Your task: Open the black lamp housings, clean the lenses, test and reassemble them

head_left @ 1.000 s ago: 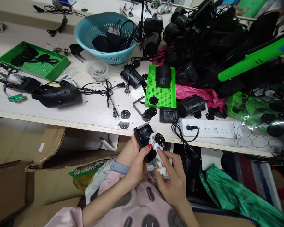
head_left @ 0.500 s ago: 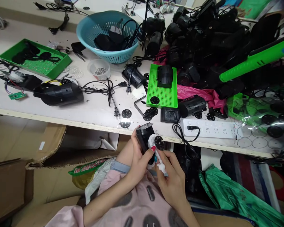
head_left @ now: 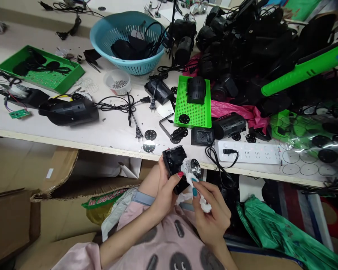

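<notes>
Just below the table edge (head_left: pixel 73 144), my left hand (head_left: pixel 165 193) grips a small black box-shaped device (head_left: pixel 175 162), its open face turned up. A round lens disc (head_left: pixel 195 167) sits at its right side. My right hand (head_left: pixel 211 210) pinches a crumpled white cloth (head_left: pixel 198 195) and presses it against that disc. Both hands hover over my lap, close to my body.
The table holds a white power strip (head_left: pixel 250 153), a green perforated tray (head_left: pixel 193 105) with a black housing, loose black discs (head_left: pixel 150 135), cables, a teal basket (head_left: pixel 124 37), a cup of screws (head_left: pixel 117 81) and a heap of black housings (head_left: pixel 242 45). Cardboard boxes (head_left: pixel 30 195) stand below left.
My left hand has tilted the black device so its open face shows. My right hand slid the cloth lower and to the right, uncovering the shiny disc.
</notes>
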`<state>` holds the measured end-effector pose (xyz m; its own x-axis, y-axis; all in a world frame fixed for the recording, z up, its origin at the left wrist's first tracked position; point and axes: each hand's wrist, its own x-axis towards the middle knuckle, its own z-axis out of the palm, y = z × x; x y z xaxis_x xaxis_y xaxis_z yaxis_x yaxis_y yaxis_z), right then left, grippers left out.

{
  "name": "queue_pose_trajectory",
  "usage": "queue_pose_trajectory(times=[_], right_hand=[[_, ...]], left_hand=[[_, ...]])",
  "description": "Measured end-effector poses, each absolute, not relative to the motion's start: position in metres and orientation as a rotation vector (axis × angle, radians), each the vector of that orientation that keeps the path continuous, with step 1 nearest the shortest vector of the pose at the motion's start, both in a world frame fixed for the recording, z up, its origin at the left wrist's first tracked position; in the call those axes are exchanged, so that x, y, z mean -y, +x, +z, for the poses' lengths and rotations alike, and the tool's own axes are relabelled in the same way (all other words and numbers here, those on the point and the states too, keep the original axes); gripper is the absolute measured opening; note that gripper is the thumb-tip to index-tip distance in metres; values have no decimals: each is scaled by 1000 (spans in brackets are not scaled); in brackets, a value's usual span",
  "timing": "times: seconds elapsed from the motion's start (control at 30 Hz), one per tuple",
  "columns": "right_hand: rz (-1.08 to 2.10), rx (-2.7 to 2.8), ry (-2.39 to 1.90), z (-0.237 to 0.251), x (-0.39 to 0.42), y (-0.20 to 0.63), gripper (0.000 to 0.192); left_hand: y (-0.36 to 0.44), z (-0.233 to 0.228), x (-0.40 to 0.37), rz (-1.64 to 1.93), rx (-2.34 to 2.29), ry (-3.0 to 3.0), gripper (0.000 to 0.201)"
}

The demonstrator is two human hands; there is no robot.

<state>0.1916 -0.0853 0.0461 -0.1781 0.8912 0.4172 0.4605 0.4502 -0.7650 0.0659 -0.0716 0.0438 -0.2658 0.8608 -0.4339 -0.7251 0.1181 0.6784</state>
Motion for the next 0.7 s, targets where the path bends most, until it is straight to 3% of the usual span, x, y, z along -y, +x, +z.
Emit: queue_pose_trajectory(times=[0.37, 0.7], right_hand=[[594, 1877, -1311, 37, 84, 190, 49], [415, 1810, -1170, 25, 81, 190, 52]], left_hand=[[65, 39, 72, 1534, -1044, 286, 78], [68, 50, 73, 1501, -1039, 206, 68]])
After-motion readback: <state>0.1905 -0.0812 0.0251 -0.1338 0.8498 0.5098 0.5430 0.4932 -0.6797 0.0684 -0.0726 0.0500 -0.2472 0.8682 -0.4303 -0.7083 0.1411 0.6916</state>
